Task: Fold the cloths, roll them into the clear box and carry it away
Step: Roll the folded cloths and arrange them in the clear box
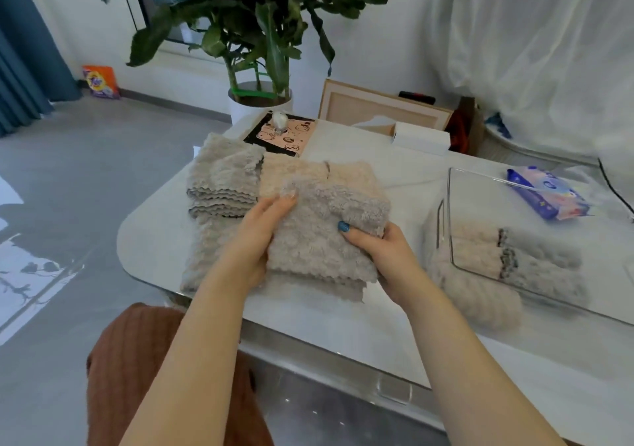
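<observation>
Folding is the step in hand here, I'd say. The grey cloth [326, 239] is doubled over and held just above the table [343, 329], to the left of the clear box [480, 202] and not touching it. The left hand [264, 236] grips its left edge with the fingers curled over the top. The right hand [380, 256] pinches the edge nearest the box, thumb on top with the blue nail showing and the other fingers tucked underneath where I can't see them.

A couple of rolled cloths [535, 260] already lie side by side in the box, at the end closest to the person. Further left of the box than the held cloth there's a folded stack [223, 178] of grey cloths and a peach cloth [295, 174], with another grey one spread flat under the hands. A pack of wipes [545, 193] sits at the far side of the box.

So roughly partway, with plenty of cloths left. My guess for the next move is to tidy this fold, roll it tight into a log and tuck it in beside the rolls already there. Fluffy fabric like this probably springs open, so it'll need a firm grip until it's wedged in.
</observation>
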A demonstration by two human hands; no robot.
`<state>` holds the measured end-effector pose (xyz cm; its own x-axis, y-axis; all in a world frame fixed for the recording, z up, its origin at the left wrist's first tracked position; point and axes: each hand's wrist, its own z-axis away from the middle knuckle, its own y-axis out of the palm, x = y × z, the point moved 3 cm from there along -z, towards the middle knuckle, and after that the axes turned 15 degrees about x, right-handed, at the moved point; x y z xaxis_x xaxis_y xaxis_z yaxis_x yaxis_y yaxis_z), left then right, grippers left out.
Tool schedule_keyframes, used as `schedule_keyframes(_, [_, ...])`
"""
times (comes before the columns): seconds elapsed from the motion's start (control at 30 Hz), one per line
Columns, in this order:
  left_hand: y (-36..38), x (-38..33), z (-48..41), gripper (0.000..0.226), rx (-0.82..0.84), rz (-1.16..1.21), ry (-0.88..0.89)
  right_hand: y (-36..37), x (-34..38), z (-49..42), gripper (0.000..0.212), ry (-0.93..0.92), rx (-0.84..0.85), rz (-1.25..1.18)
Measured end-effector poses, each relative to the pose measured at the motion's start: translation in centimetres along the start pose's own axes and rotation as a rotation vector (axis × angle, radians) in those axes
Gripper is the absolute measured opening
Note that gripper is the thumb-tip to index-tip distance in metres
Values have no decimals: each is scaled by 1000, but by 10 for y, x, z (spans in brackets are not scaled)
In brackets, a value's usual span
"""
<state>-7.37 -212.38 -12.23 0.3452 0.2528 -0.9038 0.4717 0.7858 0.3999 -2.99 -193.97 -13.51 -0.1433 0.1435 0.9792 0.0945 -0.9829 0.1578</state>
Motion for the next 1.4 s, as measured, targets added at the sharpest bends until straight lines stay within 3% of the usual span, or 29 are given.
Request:
schedule_keyframes(0.07, [24, 15, -3, 61, 89, -108, -135, -11, 3, 9, 39, 2, -60, -20])
schedule_keyframes(0.17, [48, 23, -9, 51, 104, -188, -147, -30, 15, 28, 30, 30, -23, -44])
schedule_keyframes(0.27, [70, 15, -18, 76, 110, -181, -111, -56, 28, 50, 25, 50, 61, -55])
schedule_keyframes(0.43, [146, -8, -39, 81, 320, -482, -72, -110, 71, 96, 68, -36, 16, -41])
schedule_keyframes(0.53, [194, -19, -56, 45, 460, -510, 17, -144, 100, 119, 53, -70, -13, -95])
schedule_keyframes(0.63, [251, -14, -79, 58, 614, -562, 44, -192, 110, 140, 58, 42, -64, -140])
schedule_keyframes(0.73, [288, 15, -114, 72, 703, -578, -73, -237, 96, 152, 43, 97, -272, -82])
schedule_keyframes(0.83, [322, 48, -143, 61, 727, -503, -274, -278, 85, 170, 48, 65, -446, -1])
schedule_keyframes(0.93, [347, 77, -164, 47, 696, -459, -396, -304, 84, 188, 65, 110, -380, 72])
schedule_keyframes(1.07, [352, 107, -182, 36, 657, -574, -385, -328, 81, 203, 50, 180, -251, 164])
schedule_keyframes(1.2, [342, 134, -174, 25, 738, -598, -565, -332, 76, 201, 53, 130, -265, 272])
schedule_keyframes(1.27, [342, 134, -175, 25, 765, -598, -554, -333, 74, 198, 48, 49, -303, 315])
schedule_keyframes(1.4, [340, 117, -183, 24, 773, -351, -394, -335, 68, 196, 51, 5, -423, 439])
